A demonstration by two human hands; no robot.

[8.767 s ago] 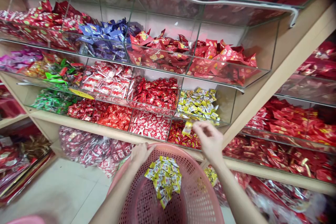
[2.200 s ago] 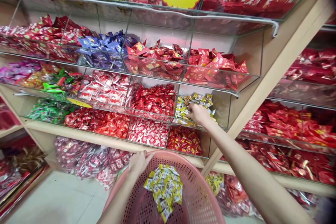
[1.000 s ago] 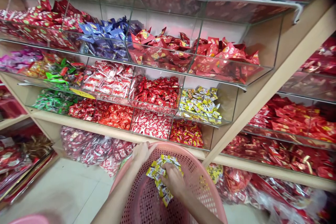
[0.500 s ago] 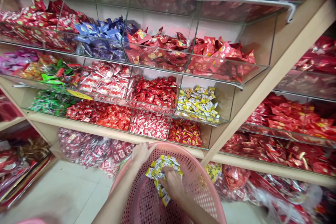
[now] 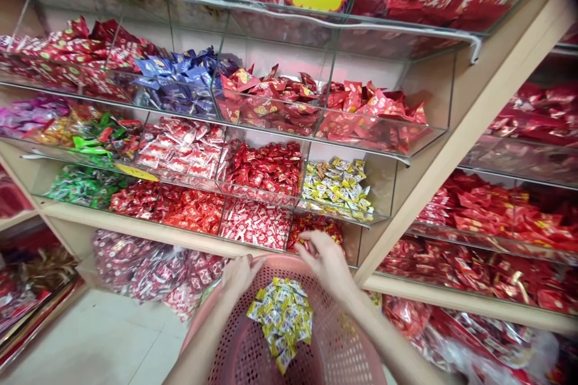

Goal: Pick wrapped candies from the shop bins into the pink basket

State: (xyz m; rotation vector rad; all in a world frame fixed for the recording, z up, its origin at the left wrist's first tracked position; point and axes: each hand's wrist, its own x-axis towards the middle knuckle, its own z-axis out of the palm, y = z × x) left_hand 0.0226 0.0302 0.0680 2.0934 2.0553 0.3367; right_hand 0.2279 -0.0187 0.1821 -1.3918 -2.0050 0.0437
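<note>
While green-wrapped sweets [image 5: 83, 185] fill a shelf bin at the left, the bagged sweets [image 5: 153, 264] lie below, under the shelf ledge. Next, the left hand [image 5: 238, 277] keeps its grip closed over the far left rim of the pink basket [image 5: 327, 340]. A pile of yellow-and-white packets [image 5: 284, 319] sits inside, toward the far side of the basket. To the right, the right hand [image 5: 326, 261] hangs above the basket's far right rim, its grip wide, fingers parted, in front of the red packets [image 5: 311, 224]. Beyond it, more yellow packets [image 5: 336, 189] occupy a shelf bin, left of a wooden post [image 5: 465, 132]
</note>
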